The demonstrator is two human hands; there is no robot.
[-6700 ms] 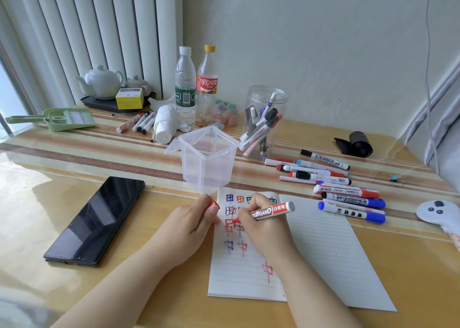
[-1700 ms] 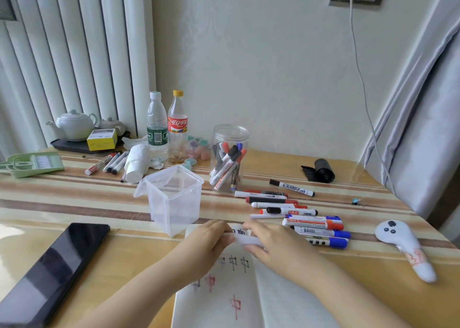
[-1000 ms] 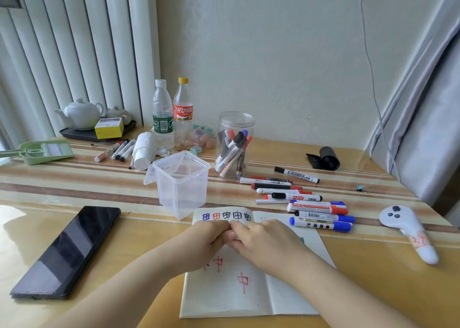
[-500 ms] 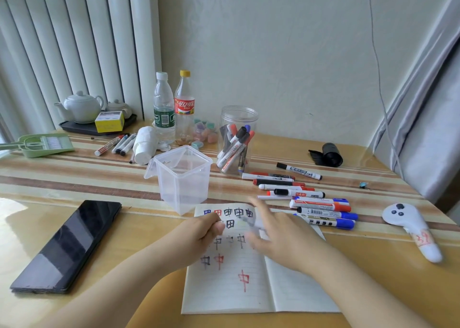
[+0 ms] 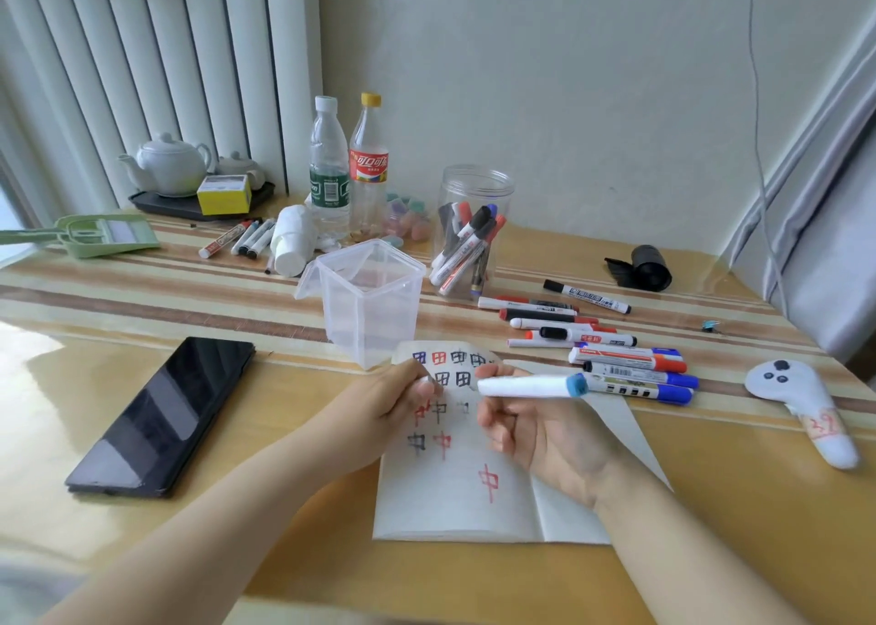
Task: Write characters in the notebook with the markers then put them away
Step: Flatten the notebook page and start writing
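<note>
Here, right hand [image 5: 545,430] gripping marker [image 5: 526,386], above notebook [image 5: 455,496]

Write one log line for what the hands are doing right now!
right hand: holds white marker, blue end | left hand: pinches something small, unclear | notebook: open, characters written | clear tub: no markers inside

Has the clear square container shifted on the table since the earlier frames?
No. The clear square container stands beside the marker jar, just beyond the notebook, as earlier.

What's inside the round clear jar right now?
The round clear jar holds several capped markers leaning together, with black, red and blue caps showing. Their exact count is unclear because they overlap, and the jar's bottom is hidden behind them.
</note>
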